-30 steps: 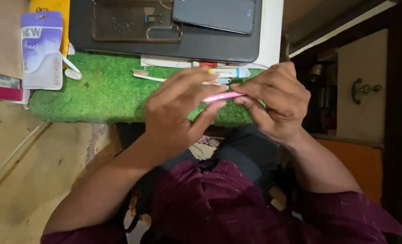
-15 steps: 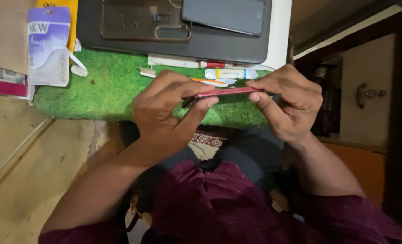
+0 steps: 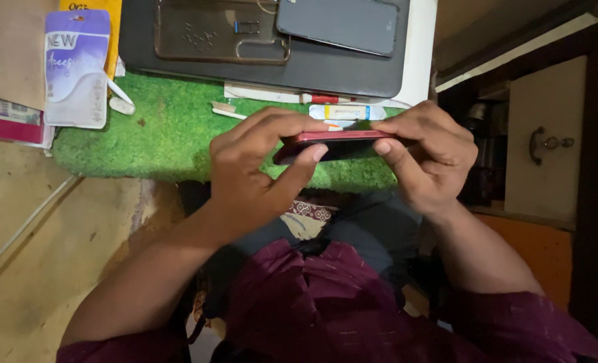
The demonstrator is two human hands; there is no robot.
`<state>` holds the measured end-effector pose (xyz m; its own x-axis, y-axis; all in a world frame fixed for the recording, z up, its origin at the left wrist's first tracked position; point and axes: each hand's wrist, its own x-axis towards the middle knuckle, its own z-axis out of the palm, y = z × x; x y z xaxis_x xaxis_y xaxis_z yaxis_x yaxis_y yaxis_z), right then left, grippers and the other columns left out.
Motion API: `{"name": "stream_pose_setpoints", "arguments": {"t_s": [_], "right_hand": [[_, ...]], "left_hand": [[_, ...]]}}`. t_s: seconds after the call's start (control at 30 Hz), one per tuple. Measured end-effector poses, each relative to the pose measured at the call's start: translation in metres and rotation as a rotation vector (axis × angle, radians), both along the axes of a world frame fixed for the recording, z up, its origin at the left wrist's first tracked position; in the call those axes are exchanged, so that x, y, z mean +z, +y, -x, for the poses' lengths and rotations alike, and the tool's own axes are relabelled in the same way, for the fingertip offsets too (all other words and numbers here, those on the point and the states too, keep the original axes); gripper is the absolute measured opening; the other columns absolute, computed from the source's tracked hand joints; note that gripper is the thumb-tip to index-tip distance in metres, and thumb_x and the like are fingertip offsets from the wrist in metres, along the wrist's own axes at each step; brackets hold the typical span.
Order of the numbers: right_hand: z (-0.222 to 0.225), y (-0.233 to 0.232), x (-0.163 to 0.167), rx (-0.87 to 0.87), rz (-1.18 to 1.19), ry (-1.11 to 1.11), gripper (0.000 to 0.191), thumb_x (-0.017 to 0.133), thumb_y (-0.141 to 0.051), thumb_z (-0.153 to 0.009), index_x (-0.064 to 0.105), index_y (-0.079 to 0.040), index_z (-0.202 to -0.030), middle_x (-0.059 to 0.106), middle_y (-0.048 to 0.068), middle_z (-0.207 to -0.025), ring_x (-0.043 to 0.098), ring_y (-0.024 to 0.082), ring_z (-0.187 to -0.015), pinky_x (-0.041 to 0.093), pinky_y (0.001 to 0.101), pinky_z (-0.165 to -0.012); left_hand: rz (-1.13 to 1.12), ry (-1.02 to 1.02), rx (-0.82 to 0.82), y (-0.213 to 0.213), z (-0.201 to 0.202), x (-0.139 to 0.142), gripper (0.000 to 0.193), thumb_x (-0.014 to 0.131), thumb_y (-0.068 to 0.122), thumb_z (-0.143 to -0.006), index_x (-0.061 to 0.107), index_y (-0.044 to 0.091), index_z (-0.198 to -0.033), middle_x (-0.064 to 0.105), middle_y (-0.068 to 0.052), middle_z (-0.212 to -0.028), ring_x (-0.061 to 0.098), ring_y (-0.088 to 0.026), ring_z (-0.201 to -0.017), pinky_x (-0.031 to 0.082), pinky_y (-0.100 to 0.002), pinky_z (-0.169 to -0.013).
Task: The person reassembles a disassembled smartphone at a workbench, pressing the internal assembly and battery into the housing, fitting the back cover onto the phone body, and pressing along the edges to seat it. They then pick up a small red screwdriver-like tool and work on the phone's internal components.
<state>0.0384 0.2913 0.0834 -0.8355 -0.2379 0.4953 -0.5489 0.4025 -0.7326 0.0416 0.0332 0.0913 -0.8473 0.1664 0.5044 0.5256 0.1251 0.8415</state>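
Red phone (image 3: 336,141) sits edge-on between both hands, held level above the near edge of the green turf mat (image 3: 164,134); the left hand (image 3: 255,168) grips its left end, fingers curled over the top edge and thumb pressed beneath; the right hand (image 3: 423,158) pinches the right end in the same way. Behind it on the desk (image 3: 423,60) lies a dark tray (image 3: 353,74) bearing a clear phone case (image 3: 221,30) and a grey phone (image 3: 343,23); a small white tube (image 3: 346,111) lies just beyond the fingers; a purple packet (image 3: 77,67) rests at the mat's left corner.
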Motion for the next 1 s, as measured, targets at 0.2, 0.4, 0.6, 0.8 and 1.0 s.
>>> {"name": "stream_pose_setpoints", "arguments": {"t_s": [0.2, 0.4, 0.6, 0.8, 1.0], "right_hand": [[0.005, -0.007, 0.015, 0.134, -0.12, 0.041, 0.026, 0.078, -0.006, -0.092, 0.074, 0.004, -0.115, 0.069, 0.01, -0.084, 0.06, 0.013, -0.065, 0.044, 0.0252, -0.056], [-0.002, -0.01, 0.023, 0.192, -0.21, 0.069, 0.026, 0.081, -0.003, -0.091, 0.075, 0.001, -0.117, 0.066, 0.006, -0.074, 0.06, 0.013, -0.062, 0.044, 0.0275, -0.053], [-0.002, -0.013, 0.022, 0.208, -0.209, 0.087, 0.026, 0.08, 0.0, -0.092, 0.075, 0.002, -0.117, 0.065, 0.007, -0.073, 0.062, 0.013, -0.063, 0.046, 0.0291, -0.055], [-0.002, -0.012, 0.029, 0.189, -0.269, -0.014, 0.022, 0.079, -0.003, -0.091, 0.076, 0.002, -0.112, 0.069, 0.009, -0.079, 0.066, 0.014, -0.065, 0.049, 0.0293, -0.058], [-0.007, -0.014, 0.028, 0.223, -0.179, -0.096, 0.023, 0.079, -0.008, -0.096, 0.072, 0.002, -0.115, 0.075, 0.014, -0.102, 0.076, 0.019, -0.088, 0.059, 0.0274, -0.076]], "left_hand": [[0.041, -0.013, -0.045, 0.006, 0.0, -0.01, 0.018, 0.069, 0.01, -0.102, 0.065, 0.004, -0.12, 0.07, -0.011, -0.107, 0.072, -0.017, -0.093, 0.059, -0.028, -0.083], [-0.028, -0.036, -0.106, 0.01, -0.003, -0.013, 0.018, 0.068, 0.007, -0.103, 0.064, 0.004, -0.12, 0.069, -0.011, -0.106, 0.07, -0.018, -0.092, 0.057, -0.028, -0.082], [-0.068, -0.043, -0.103, 0.009, -0.005, -0.013, 0.013, 0.066, 0.006, -0.103, 0.064, 0.003, -0.115, 0.07, -0.01, -0.105, 0.07, -0.018, -0.092, 0.057, -0.028, -0.084], [-0.072, -0.067, -0.144, 0.008, -0.004, -0.015, 0.01, 0.065, 0.006, -0.106, 0.063, 0.003, -0.115, 0.069, -0.009, -0.105, 0.069, -0.016, -0.094, 0.057, -0.028, -0.086], [-0.053, -0.109, -0.154, 0.02, -0.008, -0.022, 0.019, 0.068, 0.005, -0.101, 0.061, 0.003, -0.119, 0.068, -0.009, -0.11, 0.069, -0.014, -0.088, 0.057, -0.027, -0.079]]}}
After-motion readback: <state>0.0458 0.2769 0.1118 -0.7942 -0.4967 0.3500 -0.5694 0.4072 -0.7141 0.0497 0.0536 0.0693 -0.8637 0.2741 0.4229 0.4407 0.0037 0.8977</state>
